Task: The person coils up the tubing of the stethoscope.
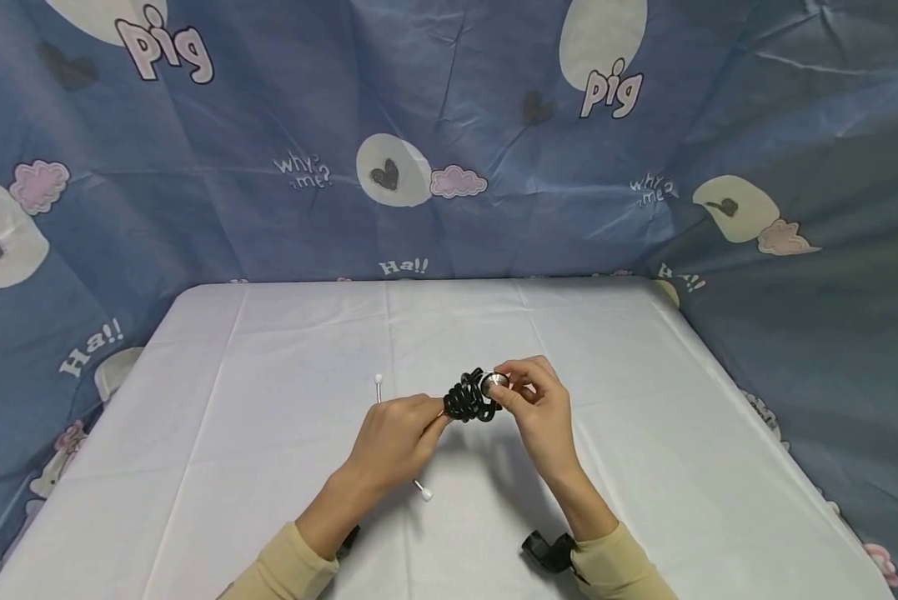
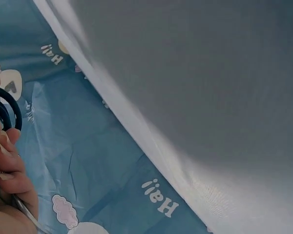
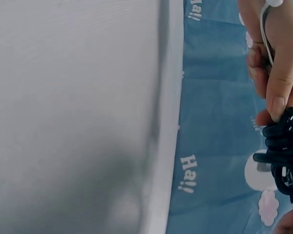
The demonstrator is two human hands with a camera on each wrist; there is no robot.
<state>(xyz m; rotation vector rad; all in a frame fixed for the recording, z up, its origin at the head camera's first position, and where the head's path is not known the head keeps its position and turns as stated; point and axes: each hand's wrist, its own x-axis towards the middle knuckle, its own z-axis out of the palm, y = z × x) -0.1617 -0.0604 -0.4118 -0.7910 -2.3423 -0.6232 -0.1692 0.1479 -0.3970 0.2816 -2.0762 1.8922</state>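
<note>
A stethoscope with coiled black tubing (image 1: 465, 400) is held above the white table between both hands. My left hand (image 1: 392, 437) grips its metal ear tubes where the coil begins. On either side of that hand a white eartip (image 1: 378, 379) sticks out, one beyond it and one nearer me. With thumb and fingers, my right hand (image 1: 540, 417) pinches the round silver chest piece (image 1: 495, 383) at the coil's right end. In the right wrist view, the wound tubing (image 3: 283, 141) hangs below the left thumb. The left wrist view catches only a loop (image 2: 17, 109) of it and part of a metal tube (image 2: 23, 207).
A white cloth (image 1: 268, 400) covers the table, and blue printed fabric (image 1: 449, 100) hangs behind and at the sides. A black wrist device (image 1: 549, 552) is by the right cuff; another dark piece (image 1: 348, 542) shows beside the left cuff.
</note>
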